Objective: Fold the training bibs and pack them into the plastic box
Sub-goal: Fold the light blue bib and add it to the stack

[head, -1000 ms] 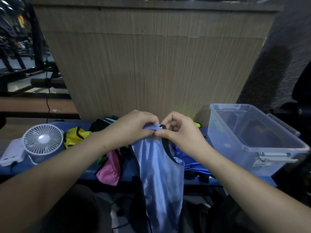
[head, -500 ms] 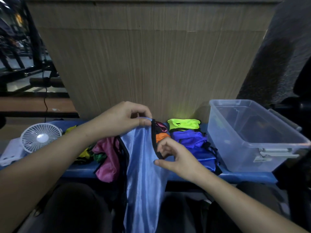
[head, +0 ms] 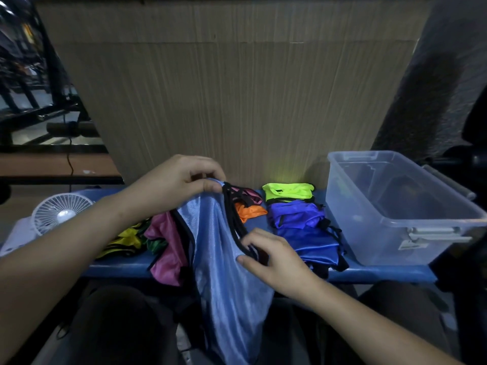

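At the far left of the long blue bench (head: pixel 382 272) sits a small white round desk fan (head: pixel 62 212). Next to it lies a loose heap of shiny bibs: a yellow bib with black trim (head: pixel 126 239), then a crumpled magenta-pink bib (head: pixel 168 248) spilling over the bench's front edge.

The person's left hand (head: pixel 179 180) is raised above that heap, thumb and fingers pinched on the top corner of a pale blue, glossy mesh training bib with black edging (head: pixel 224 280). The bib hangs from that pinch, drapes across the bench front and falls down between the person's knees. Lower and to the right, the right hand (head: pixel 274 256) rests against the bib's black-trimmed edge, fingers curled around the trim at about mid-height, so the cloth stretches slantwise between the two hands.

Behind the right hand lies an orange bib (head: pixel 250 212), with some black-strapped pink fabric just beyond it. Further right is a folded stack: a neon green bib (head: pixel 288 192) at the back, and royal blue bibs (head: pixel 303 227) in front.

At the far right stands a clear plastic storage box with latch handles (head: pixel 395 233), lid off, well apart from both hands.
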